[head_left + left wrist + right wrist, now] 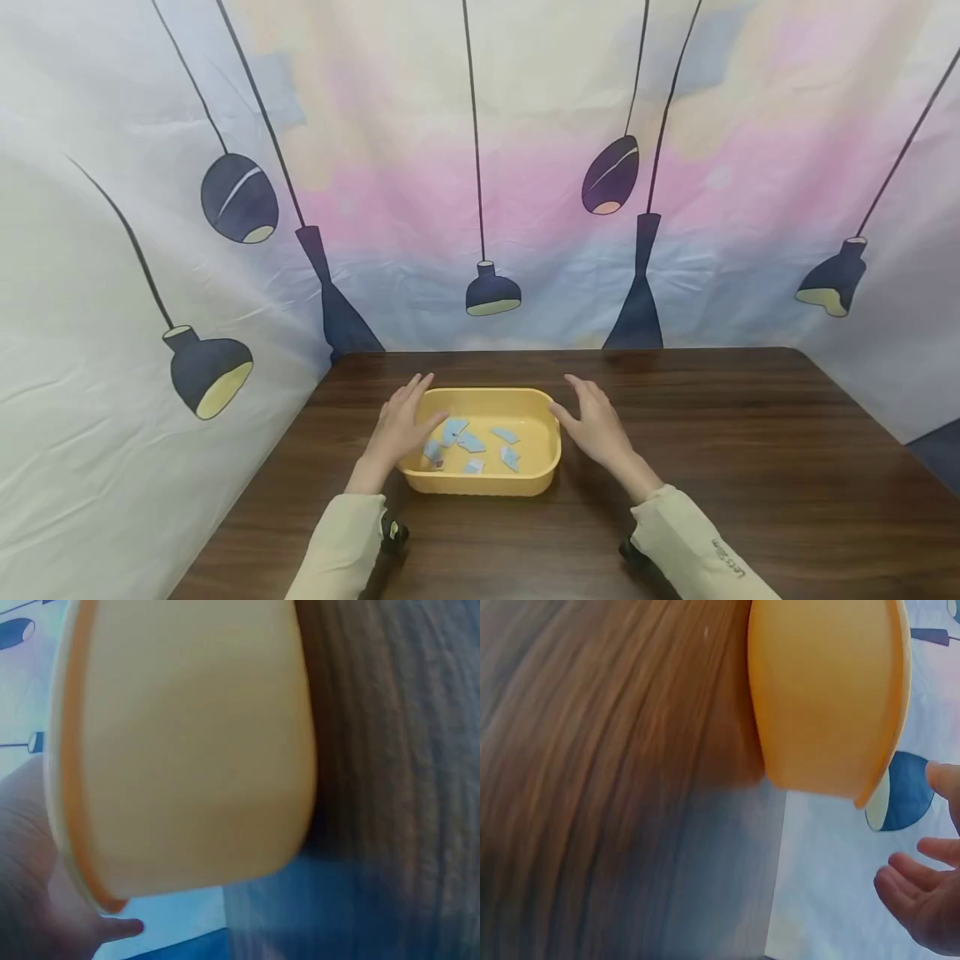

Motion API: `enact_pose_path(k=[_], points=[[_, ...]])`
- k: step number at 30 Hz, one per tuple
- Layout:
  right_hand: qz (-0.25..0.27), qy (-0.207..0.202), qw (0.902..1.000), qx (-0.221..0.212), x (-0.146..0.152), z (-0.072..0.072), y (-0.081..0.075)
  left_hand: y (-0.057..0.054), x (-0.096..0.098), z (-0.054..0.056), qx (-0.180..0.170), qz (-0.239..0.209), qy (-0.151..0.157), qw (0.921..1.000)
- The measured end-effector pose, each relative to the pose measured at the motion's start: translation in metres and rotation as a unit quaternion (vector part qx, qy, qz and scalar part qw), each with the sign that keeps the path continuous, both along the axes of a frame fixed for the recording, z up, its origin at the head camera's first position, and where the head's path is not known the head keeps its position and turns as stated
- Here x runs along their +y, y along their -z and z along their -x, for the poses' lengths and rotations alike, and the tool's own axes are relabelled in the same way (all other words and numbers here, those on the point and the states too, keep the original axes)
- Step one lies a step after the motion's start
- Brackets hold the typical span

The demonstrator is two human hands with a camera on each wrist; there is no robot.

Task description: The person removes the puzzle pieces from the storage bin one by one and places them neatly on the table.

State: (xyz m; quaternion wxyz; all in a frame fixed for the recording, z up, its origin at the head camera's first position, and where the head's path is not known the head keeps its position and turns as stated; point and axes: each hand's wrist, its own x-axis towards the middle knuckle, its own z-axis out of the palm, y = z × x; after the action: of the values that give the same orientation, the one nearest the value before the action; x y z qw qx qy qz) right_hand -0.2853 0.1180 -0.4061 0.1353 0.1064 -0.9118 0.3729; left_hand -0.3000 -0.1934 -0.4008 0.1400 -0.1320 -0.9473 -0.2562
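Observation:
A yellow plastic bin (pixel 480 485) with rounded corners sits on the wooden table. Several flat, light blue irregular pieces (pixel 471 442) lie scattered inside it; what they are made of I cannot tell. At the bin's left end is my left hand (pixel 396 432), fingers spread and thumb reaching over the rim. Whether it touches the bin is unclear. My right hand (pixel 600 427) is held just off the right end, fingers extended and thumb toward the rim. In the right wrist view a gap separates those fingers (pixel 911 889) from the bin wall (pixel 825 697).
The dark brown table (pixel 720 433) extends to both sides of the bin and in front of it. A fabric backdrop (pixel 420 183) printed with hanging lamps stands behind the table and along its left side. Dark wrist cameras (pixel 393 533) sit under the sleeves.

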Motion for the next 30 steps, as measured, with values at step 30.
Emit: enact_pose_path(k=[30], points=[[0.004,-0.120,0.9892,-0.084,-0.069,0.003,0.004,0.019,-0.010,0.004,-0.010,-0.121,-0.116,0.9857]])
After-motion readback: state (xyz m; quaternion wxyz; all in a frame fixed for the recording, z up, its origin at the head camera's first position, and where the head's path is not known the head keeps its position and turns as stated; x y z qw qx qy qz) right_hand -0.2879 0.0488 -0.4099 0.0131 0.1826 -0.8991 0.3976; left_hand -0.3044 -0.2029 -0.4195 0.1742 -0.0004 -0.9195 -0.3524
